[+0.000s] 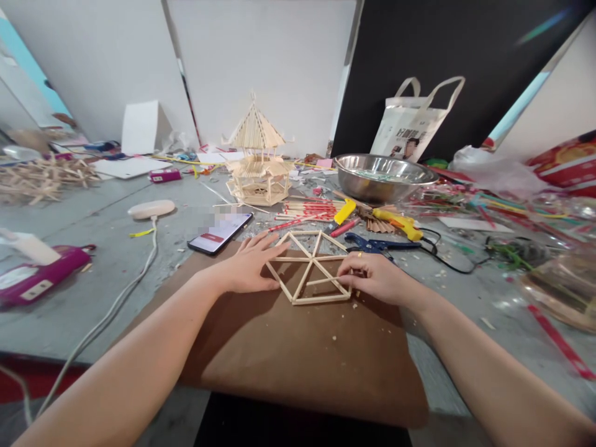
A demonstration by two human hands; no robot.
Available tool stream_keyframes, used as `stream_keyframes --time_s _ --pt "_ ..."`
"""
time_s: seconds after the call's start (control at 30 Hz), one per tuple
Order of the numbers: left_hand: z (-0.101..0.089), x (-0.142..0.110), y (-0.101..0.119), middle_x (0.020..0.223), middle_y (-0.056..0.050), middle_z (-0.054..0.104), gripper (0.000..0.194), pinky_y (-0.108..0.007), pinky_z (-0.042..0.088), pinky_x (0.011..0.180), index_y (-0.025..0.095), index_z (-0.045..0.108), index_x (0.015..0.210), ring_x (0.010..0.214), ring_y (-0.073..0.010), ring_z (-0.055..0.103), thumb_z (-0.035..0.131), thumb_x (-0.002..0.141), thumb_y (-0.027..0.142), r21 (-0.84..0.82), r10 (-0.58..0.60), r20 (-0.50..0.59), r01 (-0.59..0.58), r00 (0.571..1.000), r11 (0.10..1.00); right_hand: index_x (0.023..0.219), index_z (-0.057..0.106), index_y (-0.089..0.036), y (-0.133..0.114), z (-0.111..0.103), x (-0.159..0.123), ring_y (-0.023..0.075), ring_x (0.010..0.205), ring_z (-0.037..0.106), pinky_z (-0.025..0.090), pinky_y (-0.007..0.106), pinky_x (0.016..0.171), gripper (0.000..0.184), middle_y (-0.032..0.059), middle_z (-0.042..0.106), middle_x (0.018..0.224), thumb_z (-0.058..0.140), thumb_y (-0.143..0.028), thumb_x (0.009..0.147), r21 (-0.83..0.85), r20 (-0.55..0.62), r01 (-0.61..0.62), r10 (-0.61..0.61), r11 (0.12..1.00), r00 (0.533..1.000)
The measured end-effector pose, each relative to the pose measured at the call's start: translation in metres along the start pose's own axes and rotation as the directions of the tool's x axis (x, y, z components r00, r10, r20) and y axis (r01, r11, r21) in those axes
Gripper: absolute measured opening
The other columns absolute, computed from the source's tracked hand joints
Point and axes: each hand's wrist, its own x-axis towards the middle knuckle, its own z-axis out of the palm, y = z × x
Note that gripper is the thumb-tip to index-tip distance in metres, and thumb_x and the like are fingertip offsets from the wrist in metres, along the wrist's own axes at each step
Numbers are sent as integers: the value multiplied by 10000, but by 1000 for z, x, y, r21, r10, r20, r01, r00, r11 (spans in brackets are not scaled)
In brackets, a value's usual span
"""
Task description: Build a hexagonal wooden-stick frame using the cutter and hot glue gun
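Note:
A hexagonal frame of thin wooden sticks (pixel 321 300), with spokes meeting at its centre, lies on a brown sheet (pixel 298 354). My left hand (pixel 254 264) rests at the frame's left corner, fingers stretched out and touching it. At the right corner my right hand (pixel 375 278) is closed in a pinch on a short wooden stick (pixel 321 282), which lies across the lower right section between two spokes. The fingertips hide the stick's right end and part of the frame's rim there.
Behind the frame stands a stick-built pagoda model (pixel 256 155). A phone (pixel 220 233) lies left, while blue pliers (pixel 379 244), a yellow glue gun (pixel 398 223) and a yellow-handled cutter (pixel 343 213) lie behind my right hand. Farther back are a steel bowl (pixel 384 180) and scattered sticks.

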Motion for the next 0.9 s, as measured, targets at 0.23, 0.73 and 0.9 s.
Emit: stream_keyframes --time_s 0.23,0.73,0.9 --pt "-1 -2 11 1394 10 136 596 -460 95 1006 320 354 1228 1266 -278 41 566 672 298 -108 99 -65 -106 993 988 746 629 -188 -3 5 1 124 719 521 376 232 669 200 30 575 791 478 -318 761 -5 46 43 -42 999 998" --pt "3 2 25 1334 32 284 328 -458 77 1019 291 599 961 1258 -277 87 606 633 290 -198 253 -2 -249 967 948 752 661 -217 -11 10 1 122 685 507 360 236 637 204 22 566 795 497 -338 740 -57 88 50 -45 997 995" --pt "5 1 24 1335 30 279 309 -471 62 1012 304 602 948 1255 -285 83 603 643 355 -173 293 -20 -292 956 941 745 661 -232 -14 10 1 130 737 509 355 239 671 199 13 571 826 491 -335 745 -113 80 65 -56 991 995"
